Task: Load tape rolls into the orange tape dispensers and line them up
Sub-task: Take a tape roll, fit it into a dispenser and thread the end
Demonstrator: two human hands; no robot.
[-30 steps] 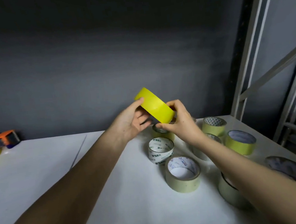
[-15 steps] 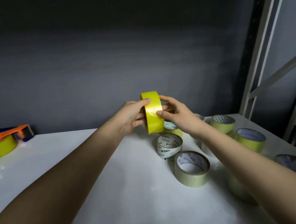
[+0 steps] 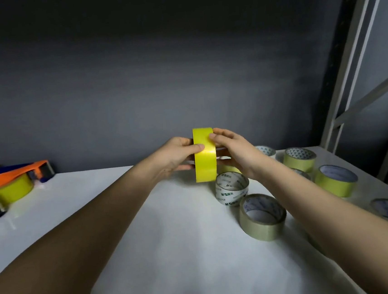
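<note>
Yellow tape roll (image 3: 204, 155) now turned edge-on, upright above table (image 3: 172, 231); left hand (image 3: 174, 154) and right hand (image 3: 233, 151) both pinch it. Probably hunting tape end. Loaded orange dispenser (image 3: 13, 180) far left.

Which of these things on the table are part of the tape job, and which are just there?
Part of the job:
- yellow tape roll, held upright between the left hand and right hand
- orange tape dispensers at far left, one loaded with a yellow roll
- spare tape rolls on the white table

Just there:
- metal shelf frame
- grey wall
</note>
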